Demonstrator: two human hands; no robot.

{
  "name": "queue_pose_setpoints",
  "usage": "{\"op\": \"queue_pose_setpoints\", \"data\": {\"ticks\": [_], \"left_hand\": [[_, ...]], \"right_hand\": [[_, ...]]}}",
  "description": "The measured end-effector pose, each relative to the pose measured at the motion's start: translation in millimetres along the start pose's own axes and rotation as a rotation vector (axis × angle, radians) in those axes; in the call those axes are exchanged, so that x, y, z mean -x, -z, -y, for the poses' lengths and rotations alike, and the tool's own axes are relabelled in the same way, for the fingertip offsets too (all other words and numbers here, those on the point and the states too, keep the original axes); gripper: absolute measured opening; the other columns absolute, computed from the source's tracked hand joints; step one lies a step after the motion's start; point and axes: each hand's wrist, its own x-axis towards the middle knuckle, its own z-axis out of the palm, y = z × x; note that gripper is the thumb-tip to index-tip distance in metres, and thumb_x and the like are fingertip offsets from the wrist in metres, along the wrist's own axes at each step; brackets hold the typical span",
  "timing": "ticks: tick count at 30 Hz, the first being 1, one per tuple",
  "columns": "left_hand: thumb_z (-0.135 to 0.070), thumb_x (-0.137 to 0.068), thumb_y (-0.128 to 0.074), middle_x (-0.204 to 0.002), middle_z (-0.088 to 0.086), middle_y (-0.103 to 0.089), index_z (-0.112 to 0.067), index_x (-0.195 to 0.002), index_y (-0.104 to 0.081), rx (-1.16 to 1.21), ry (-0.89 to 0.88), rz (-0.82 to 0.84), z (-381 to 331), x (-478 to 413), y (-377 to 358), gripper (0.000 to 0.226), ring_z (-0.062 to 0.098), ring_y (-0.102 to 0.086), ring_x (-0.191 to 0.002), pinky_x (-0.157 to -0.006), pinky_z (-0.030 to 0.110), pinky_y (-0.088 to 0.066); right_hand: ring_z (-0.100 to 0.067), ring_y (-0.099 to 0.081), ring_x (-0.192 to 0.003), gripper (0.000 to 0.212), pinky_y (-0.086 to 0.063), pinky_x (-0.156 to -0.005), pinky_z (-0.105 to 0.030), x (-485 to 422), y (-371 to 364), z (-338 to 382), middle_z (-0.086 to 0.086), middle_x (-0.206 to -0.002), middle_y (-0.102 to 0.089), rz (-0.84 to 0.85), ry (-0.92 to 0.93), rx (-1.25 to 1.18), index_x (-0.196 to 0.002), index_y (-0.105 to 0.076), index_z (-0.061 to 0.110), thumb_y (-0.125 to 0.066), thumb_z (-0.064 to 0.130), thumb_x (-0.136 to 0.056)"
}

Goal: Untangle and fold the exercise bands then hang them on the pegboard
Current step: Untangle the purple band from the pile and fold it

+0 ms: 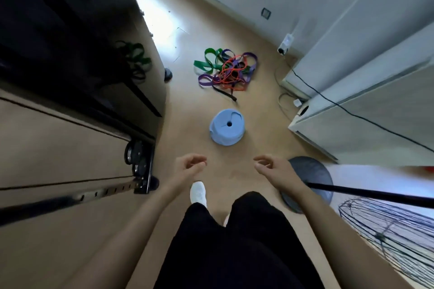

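Note:
A tangled heap of exercise bands [226, 69], green, purple, orange and black, lies on the tan floor ahead of me. A few green and dark bands [135, 61] hang on the dark board at the left. My left hand [189, 168] and my right hand [273, 168] hover in front of my body, well short of the heap. Both hang with loosely curled fingers and hold nothing.
A light blue plastic stool [226, 128] stands between me and the heap. A fan with a round grey base [310, 180], black pole and wire cage stands at the right. Cables [328, 98] and a power strip [286, 43] run along the white wall and cabinets.

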Motion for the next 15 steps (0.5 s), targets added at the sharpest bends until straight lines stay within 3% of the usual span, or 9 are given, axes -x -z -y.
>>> {"op": "queue_pose_setpoints", "data": {"ticks": [4, 6, 12, 15], "left_hand": [[-0.013, -0.089, -0.071, -0.102, 0.008, -0.076, -0.027, -0.097, -0.072, -0.06, -0.061, 0.074, -63.2, -85.2, 17.5, 0.015, 0.026, -0.07, -0.101, -0.095, 0.038, -0.054], [-0.024, -0.083, -0.069, -0.101, 0.007, -0.076, -0.03, -0.096, -0.073, -0.069, -0.091, 0.079, -91.5, -124.2, 18.1, 0.014, 0.025, -0.07, -0.099, -0.094, 0.039, -0.054], [-0.014, -0.092, -0.07, -0.1, 0.004, -0.077, -0.029, -0.098, -0.075, -0.117, -0.064, 0.099, -160.4, -220.7, -7.0, 0.017, 0.02, -0.07, -0.095, -0.088, 0.034, -0.054], [-0.018, -0.091, -0.069, -0.101, 0.004, -0.076, -0.028, -0.1, -0.075, -0.123, -0.028, 0.116, -187.7, -260.7, -22.9, 0.015, 0.026, -0.07, -0.098, -0.091, 0.038, -0.055]], "right_hand": [[-0.013, -0.063, -0.087, 0.016, -0.048, -0.083, -0.026, -54.0, 36.5, 27.5, 0.009, -0.093, -0.067, -0.078, -0.017, -0.074, -0.111, -0.07, 0.019, -0.067, 0.018, -0.095], [-0.013, -0.062, -0.089, 0.019, -0.046, -0.083, -0.025, -79.1, 56.8, 36.2, 0.009, -0.094, -0.067, -0.102, -0.03, -0.11, -0.114, -0.07, 0.015, -0.066, 0.018, -0.096], [-0.018, -0.066, -0.093, 0.021, -0.049, -0.08, -0.025, -173.8, 130.9, 44.9, 0.002, -0.101, -0.071, -0.144, -0.059, -0.146, -0.115, -0.071, 0.018, -0.067, 0.023, -0.095], [-0.016, -0.066, -0.09, 0.021, -0.049, -0.081, -0.025, -224.1, 171.9, 47.8, 0.002, -0.099, -0.071, -0.133, -0.059, -0.135, -0.115, -0.071, 0.018, -0.067, 0.023, -0.095]]}}
